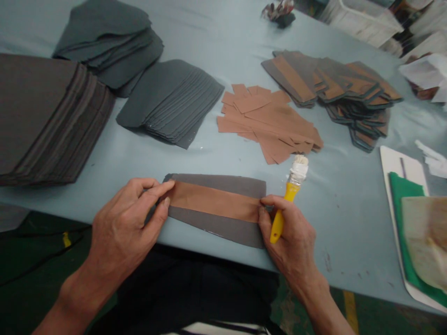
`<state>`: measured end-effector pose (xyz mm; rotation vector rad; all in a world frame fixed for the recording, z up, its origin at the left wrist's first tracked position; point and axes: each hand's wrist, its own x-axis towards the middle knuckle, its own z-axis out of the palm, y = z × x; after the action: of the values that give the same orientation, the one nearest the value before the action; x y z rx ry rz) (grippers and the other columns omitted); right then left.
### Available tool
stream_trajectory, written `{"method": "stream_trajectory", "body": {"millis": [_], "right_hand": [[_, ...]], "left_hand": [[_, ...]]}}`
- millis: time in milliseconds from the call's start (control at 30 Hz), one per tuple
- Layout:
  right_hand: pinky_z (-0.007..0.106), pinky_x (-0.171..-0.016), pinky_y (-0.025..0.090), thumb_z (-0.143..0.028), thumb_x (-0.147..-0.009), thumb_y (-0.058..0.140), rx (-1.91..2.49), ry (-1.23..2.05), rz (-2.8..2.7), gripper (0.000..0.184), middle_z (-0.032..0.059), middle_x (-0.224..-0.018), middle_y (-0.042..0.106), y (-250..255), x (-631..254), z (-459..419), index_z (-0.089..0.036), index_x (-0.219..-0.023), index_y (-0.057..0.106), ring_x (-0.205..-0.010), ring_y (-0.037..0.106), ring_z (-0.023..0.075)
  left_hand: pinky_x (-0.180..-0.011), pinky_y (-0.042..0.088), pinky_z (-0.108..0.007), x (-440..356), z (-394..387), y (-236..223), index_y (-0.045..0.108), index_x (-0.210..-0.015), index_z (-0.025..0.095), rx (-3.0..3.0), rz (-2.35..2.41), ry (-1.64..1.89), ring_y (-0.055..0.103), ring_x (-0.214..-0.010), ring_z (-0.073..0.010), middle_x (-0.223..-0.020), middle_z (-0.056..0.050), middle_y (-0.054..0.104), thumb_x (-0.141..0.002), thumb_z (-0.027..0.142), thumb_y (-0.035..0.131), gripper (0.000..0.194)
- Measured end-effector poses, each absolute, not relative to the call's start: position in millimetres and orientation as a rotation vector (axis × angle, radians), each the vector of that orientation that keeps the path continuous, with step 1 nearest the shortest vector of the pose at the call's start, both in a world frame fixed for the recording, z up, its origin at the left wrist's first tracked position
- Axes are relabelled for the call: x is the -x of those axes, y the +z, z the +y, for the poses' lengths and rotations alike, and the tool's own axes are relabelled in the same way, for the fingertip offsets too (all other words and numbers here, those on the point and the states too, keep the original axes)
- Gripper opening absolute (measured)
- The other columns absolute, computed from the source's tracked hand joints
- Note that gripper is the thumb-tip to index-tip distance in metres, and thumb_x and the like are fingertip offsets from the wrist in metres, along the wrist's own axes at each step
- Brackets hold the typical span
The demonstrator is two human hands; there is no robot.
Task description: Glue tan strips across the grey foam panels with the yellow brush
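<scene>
A dark grey tapered panel (223, 184) lies at the table's front edge, with a brown strip (213, 201) running lengthwise across its middle. The left end of the strip is pinched between thumb and index finger of my left hand (127, 218). At the other end, the thumb and index fingertips of my right hand (293, 237) press on the strip. That same hand also keeps a yellow-handled paintbrush (290, 190) tucked in it, its bristles coated white and pointing away from me. The panel's ends are partly hidden by my fingers.
Loose brown strips (268, 116) lie in a heap beyond the panel. Dark panels stand in stacks (171, 100) and a thick pile (38, 111) at left. Panels with strips on them (331, 83) are heaped at back right. A white board (387, 160) carries green material at right.
</scene>
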<state>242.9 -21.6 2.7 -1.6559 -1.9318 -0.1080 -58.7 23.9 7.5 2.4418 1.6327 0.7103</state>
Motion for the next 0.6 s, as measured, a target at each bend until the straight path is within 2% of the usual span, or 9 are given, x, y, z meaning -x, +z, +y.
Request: {"method": "stream_trajectory", "body": {"millis": [267,600], "right_hand": [[0.029,-0.073,0.056,-0.024,-0.1,0.061,1.663,-0.105,-1.954,0.009,0.0032,-0.101,0.077,4.2,-243.1,-20.6,-0.024,-0.109,0.062,-0.084,0.074,0.0188],[0.029,-0.074,0.056,-0.015,-0.097,0.057,1.656,-0.131,-1.941,0.017,0.0032,-0.102,0.078,1.1,-243.0,-20.8,-0.025,-0.11,0.063,-0.084,0.074,0.0189]], "left_hand": [[-0.087,0.051,-0.039,58.1,23.6,6.6,0.066,-0.133,0.021,-2.433,1.639,0.719,0.069,-0.098,-0.0258,-0.115,-0.008,0.066,-0.107,0.029,0.048,0.033],[-0.086,0.052,-0.04,58.2,23.9,5.6,0.067,-0.133,0.019,-2.431,1.648,0.736,0.07,-0.098,-0.0264,-0.115,-0.008,0.066,-0.107,0.028,0.048,0.033]]}}
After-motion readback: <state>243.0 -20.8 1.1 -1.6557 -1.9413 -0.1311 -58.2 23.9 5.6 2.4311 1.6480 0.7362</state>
